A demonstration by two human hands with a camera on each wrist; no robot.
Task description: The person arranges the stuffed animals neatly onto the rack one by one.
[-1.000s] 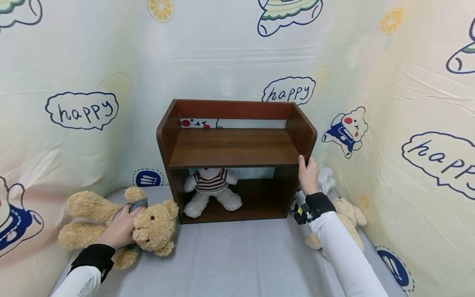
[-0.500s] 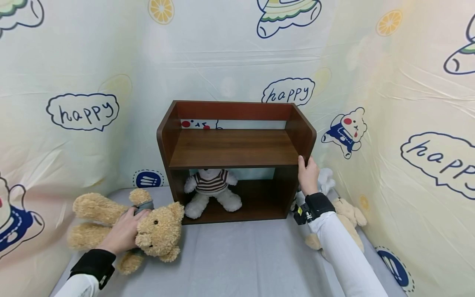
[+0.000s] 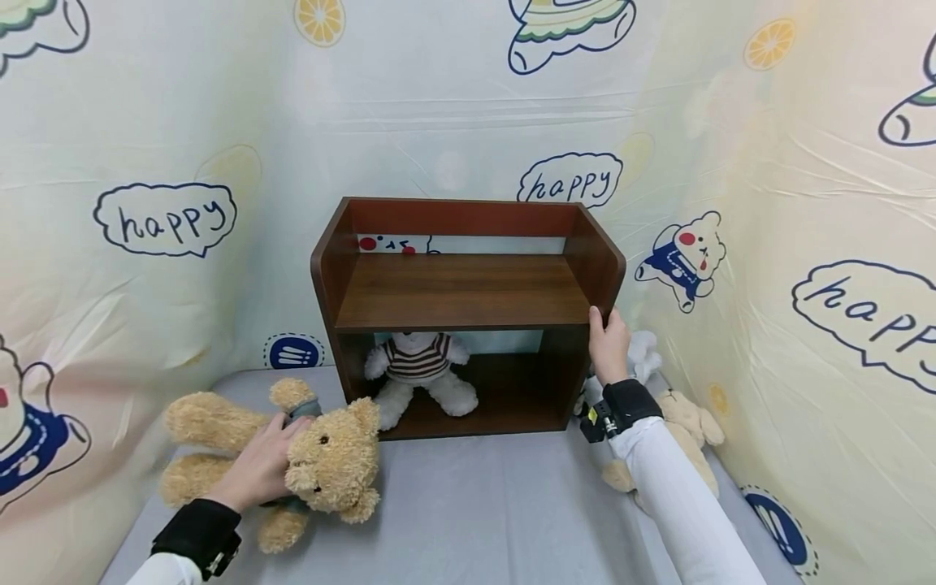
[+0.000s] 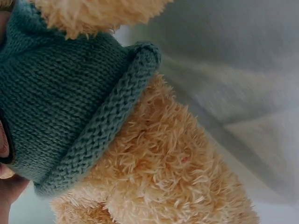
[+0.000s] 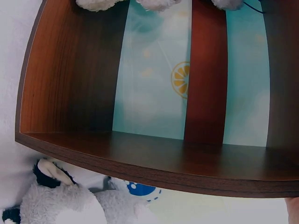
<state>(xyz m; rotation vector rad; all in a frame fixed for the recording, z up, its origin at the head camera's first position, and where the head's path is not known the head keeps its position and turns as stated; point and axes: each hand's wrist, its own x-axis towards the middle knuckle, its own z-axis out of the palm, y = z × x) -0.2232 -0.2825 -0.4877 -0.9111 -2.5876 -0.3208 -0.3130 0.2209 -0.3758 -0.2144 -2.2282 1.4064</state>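
A tan curly teddy bear (image 3: 335, 459) in a grey-green knitted sweater (image 4: 70, 98) lies on its side at the front left. My left hand (image 3: 265, 465) grips it round the body, just below its head. To the right, my right hand (image 3: 609, 346) holds the front edge of the brown wooden shelf (image 3: 461, 291), thumb on the front. A white plush toy (image 3: 418, 366) in a striped shirt sits in the shelf's lower compartment. Its head is mostly hidden behind the middle board. Only a sliver of the right hand shows in the right wrist view.
Right of the shelf lie a cream plush toy (image 3: 687, 414), partly behind my right arm, and a grey-and-white plush (image 5: 60, 200). Grey cloth (image 3: 468, 512) covers the surface. Printed curtains (image 3: 453, 122) close in the back and sides.
My left hand has moved right and slightly toward me with the teddy bear, whose head now overlaps the shelf's lower left corner in the view. The right hand and shelf have stayed put.
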